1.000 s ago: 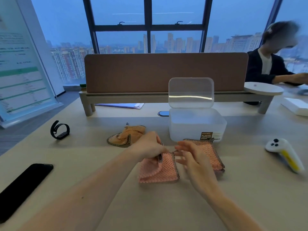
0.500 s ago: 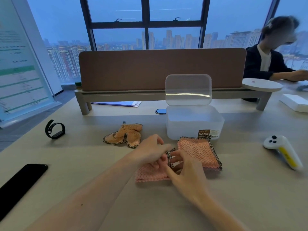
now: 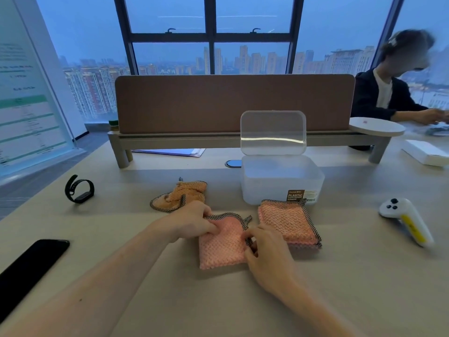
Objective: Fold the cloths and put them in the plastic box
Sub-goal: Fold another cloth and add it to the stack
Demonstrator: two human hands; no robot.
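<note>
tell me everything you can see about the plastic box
The plastic box is a translucent white, round-cornered tub standing upright on the desk. Its clear lid stands open at the back. A dark label reads PLASTIC CONTAINER. It looks empty. A folded pink cloth lies against its front.

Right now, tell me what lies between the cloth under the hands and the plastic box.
Nothing blocks it. The pink cloth has bare table up to the plastic box, whose lid stands open. The folded cloth lies to the right.
</note>
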